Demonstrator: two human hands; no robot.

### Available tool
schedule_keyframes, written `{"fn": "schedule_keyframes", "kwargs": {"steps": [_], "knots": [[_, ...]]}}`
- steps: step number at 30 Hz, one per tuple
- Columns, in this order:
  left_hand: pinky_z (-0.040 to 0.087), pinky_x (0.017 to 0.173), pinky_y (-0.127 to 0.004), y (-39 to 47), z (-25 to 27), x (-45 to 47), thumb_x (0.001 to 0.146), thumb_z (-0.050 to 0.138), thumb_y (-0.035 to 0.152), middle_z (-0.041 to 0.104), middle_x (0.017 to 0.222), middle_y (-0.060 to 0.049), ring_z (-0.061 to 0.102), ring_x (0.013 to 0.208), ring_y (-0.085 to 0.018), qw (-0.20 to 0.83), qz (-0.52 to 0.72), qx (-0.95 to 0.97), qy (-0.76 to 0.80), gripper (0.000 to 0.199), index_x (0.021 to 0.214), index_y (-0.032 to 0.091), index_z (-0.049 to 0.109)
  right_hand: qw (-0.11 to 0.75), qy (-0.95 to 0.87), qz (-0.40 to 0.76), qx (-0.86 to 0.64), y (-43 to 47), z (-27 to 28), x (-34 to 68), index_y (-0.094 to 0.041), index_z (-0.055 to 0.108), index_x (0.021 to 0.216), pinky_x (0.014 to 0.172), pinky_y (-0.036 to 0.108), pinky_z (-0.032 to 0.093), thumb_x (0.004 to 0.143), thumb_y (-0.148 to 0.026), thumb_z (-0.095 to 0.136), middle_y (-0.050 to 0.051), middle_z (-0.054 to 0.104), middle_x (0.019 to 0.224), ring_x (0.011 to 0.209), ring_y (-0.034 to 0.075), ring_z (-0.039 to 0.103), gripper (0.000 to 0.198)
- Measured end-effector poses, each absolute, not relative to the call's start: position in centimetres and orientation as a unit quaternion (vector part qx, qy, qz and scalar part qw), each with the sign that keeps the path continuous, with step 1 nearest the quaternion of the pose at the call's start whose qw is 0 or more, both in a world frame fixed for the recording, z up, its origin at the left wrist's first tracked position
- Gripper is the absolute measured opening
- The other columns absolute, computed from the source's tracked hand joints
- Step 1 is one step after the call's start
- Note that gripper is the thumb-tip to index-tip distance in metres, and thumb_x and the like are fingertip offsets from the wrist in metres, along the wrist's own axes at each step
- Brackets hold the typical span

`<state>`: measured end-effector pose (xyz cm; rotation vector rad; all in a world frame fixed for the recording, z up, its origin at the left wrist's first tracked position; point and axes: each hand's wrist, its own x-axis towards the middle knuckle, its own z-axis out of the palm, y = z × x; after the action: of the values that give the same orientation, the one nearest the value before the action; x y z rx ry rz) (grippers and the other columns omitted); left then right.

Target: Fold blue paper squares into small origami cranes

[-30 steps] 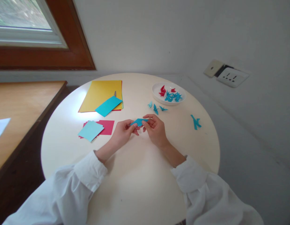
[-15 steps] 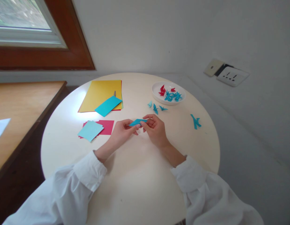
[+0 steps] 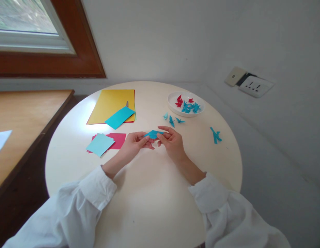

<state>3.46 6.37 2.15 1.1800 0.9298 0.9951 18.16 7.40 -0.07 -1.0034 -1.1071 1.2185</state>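
Observation:
A small folded piece of blue origami paper (image 3: 154, 134) is held between my two hands above the middle of the table. My left hand (image 3: 136, 142) pinches its left end, thumb on the near side. At its right end my right hand (image 3: 171, 140) grips it between thumb and fingers. Just beyond the hands lie paper cranes: a pale one (image 3: 165, 116), a blue one (image 3: 171, 121) and another blue one (image 3: 180, 120). To the left rests a stack of pale blue paper squares (image 3: 100, 144), partly over red squares (image 3: 119, 141).
A white dish (image 3: 171, 109) with several red and blue cranes stands at the back right of the round table (image 3: 154, 199). Blue paper strips (image 3: 215, 135) lie at the right. Yellow sheets (image 3: 110, 100) and a blue rectangle (image 3: 120, 117) partly covering a metal tip (image 3: 127, 103) lie back left.
My left thumb has shifted slightly left along the paper, and the paper now shows more of its face. Both hands stay in nearly the same place.

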Motion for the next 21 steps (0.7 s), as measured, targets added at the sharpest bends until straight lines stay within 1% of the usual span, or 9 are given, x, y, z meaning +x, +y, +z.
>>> {"fn": "schedule_keyframes", "kwargs": {"steps": [3,5,7,9,13,21], "knots": [[0.051,0.07,-0.03,6.5,1.5,3.6,0.066,0.071,0.034,0.067,0.072,-0.006,0.062,0.067,-0.015,0.624,0.447,0.493,0.409,0.026,0.076,0.012,0.064,0.586,-0.443,0.52,-0.436,7.4,0.0,18.1,-0.018,0.062,0.093,0.048,0.025,0.049,0.061,-0.03,0.072,-0.002,0.067,0.06,0.053,0.013,0.062,0.035],[0.049,0.067,-0.029,6.6,1.1,3.8,0.063,0.074,0.032,0.065,0.067,-0.003,0.061,0.065,-0.014,0.608,0.463,0.479,0.432,0.025,0.075,0.012,0.063,0.596,-0.427,0.521,-0.438,7.4,0.0,17.9,-0.017,0.064,0.087,0.048,0.025,0.048,0.061,-0.029,0.072,-0.001,0.068,0.062,0.057,0.014,0.064,0.03],[0.049,0.067,-0.028,6.7,0.7,4.0,0.062,0.074,0.028,0.064,0.067,-0.003,0.06,0.065,-0.013,0.597,0.475,0.467,0.448,0.023,0.074,0.012,0.063,0.602,-0.411,0.526,-0.438,7.3,-0.1,17.7,-0.017,0.064,0.08,0.048,0.024,0.048,0.06,-0.029,0.072,0.0,0.069,0.065,0.061,0.015,0.066,0.025],[0.048,0.068,-0.028,6.8,0.4,4.2,0.063,0.072,0.027,0.064,0.068,-0.002,0.06,0.066,-0.013,0.589,0.493,0.456,0.448,0.019,0.072,0.012,0.064,0.602,-0.392,0.54,-0.438,7.3,-0.1,17.5,-0.017,0.062,0.076,0.047,0.023,0.047,0.059,-0.029,0.073,0.0,0.069,0.066,0.062,0.016,0.067,0.023],[0.047,0.069,-0.027,6.8,0.3,4.3,0.066,0.068,0.025,0.064,0.07,-0.002,0.058,0.067,-0.012,0.577,0.519,0.45,0.442,0.013,0.07,0.013,0.064,0.593,-0.364,0.572,-0.435,7.2,-0.2,17.3,-0.018,0.059,0.074,0.047,0.021,0.046,0.057,-0.03,0.075,0.0,0.069,0.063,0.062,0.016,0.068,0.026],[0.047,0.072,-0.03,6.4,1.0,4.5,0.068,0.065,0.026,0.063,0.074,-0.004,0.058,0.073,-0.015,0.579,0.522,0.449,0.436,0.015,0.071,0.012,0.063,0.568,-0.356,0.599,-0.438,6.9,-0.1,17.2,-0.019,0.057,0.077,0.049,0.021,0.046,0.059,-0.03,0.075,-0.001,0.069,0.063,0.064,0.016,0.069,0.028]]}}
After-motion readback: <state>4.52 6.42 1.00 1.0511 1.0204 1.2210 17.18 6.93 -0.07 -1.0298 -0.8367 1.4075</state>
